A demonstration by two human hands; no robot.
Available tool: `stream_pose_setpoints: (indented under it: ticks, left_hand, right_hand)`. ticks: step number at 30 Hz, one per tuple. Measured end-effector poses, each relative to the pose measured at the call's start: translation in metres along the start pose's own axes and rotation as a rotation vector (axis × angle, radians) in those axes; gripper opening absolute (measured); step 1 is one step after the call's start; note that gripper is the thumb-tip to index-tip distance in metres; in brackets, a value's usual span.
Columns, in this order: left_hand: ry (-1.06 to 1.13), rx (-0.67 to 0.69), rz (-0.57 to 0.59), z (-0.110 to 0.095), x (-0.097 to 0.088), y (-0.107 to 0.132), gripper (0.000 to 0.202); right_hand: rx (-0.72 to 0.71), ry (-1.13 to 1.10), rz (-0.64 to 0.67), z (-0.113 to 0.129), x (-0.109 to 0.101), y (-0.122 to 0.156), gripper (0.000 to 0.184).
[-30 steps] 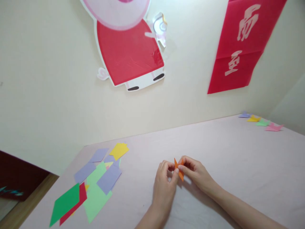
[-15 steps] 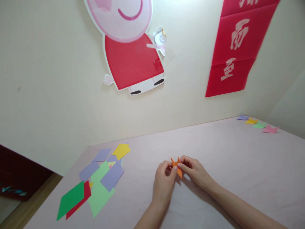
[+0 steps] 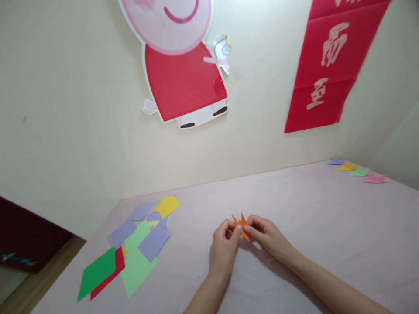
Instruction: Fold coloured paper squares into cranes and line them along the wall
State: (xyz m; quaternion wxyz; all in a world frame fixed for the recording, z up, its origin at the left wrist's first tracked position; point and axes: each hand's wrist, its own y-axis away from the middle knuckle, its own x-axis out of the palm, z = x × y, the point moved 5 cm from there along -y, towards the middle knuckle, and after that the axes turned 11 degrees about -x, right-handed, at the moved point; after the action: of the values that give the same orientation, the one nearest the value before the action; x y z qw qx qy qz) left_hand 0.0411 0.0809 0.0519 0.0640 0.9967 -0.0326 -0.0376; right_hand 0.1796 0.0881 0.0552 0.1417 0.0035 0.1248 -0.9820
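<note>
Both my hands meet over the pale pink table, pinching a small folded orange paper piece with pointed tips. My left hand grips its left side with thumb and fingers closed. My right hand pinches its right side, fingers curled. The orange piece is held just above the tabletop. A loose pile of coloured paper squares lies to the left of my hands, out of their reach.
Several small folded paper shapes line the far right corner of the table. The wall behind carries a cartoon pig cut-out and a red banner. The table's left edge drops to a wooden floor.
The orange piece has been turned between my fingers and now shows two pointed tips upward. The camera tipped up slightly; my hands stayed in the same spot.
</note>
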Motion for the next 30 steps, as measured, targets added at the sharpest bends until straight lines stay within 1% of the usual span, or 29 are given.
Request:
stream_pose_setpoints:
  ticks: [5,11,21,26,30]
  left_hand:
    - [0.082,-0.007,0.036,-0.001,0.0,-0.004,0.026]
    - [0.094,-0.024,0.065,0.001,-0.001,-0.007,0.025]
    - [0.067,-0.021,0.018,-0.001,0.0,-0.004,0.019]
    - [0.056,0.008,-0.033,-0.007,-0.001,-0.001,0.019]
    - [0.029,0.032,-0.04,-0.012,0.0,0.003,0.018]
  right_hand:
    - [-0.002,-0.017,0.033,-0.002,-0.001,0.0,0.038]
    - [-0.02,-0.053,0.022,-0.004,-0.003,-0.002,0.039]
    - [-0.04,-0.038,-0.029,0.003,0.001,0.001,0.031]
    - [-0.052,-0.01,-0.043,0.003,0.003,0.002,0.033]
    - [-0.066,0.009,-0.07,0.005,0.003,0.002,0.035]
